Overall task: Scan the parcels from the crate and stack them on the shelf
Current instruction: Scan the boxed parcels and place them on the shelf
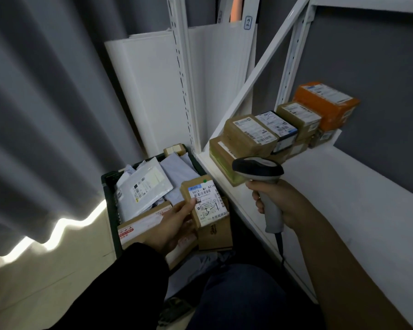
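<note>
My left hand grips a small brown parcel with a white shipping label, held above the dark green crate. The label faces up. My right hand holds a grey and black barcode scanner by its handle, its head just right of the parcel and in front of the shelf. The crate holds several more parcels: white and grey mailer bags and brown boxes. On the white shelf stands a row of stacked parcels, brown boxes, a black-edged one and an orange one.
Grey curtains hang on the left with light at their hem. White panels lean behind the crate beside the shelf's upright post. My knee in dark trousers is at the bottom. The scanner cable hangs down.
</note>
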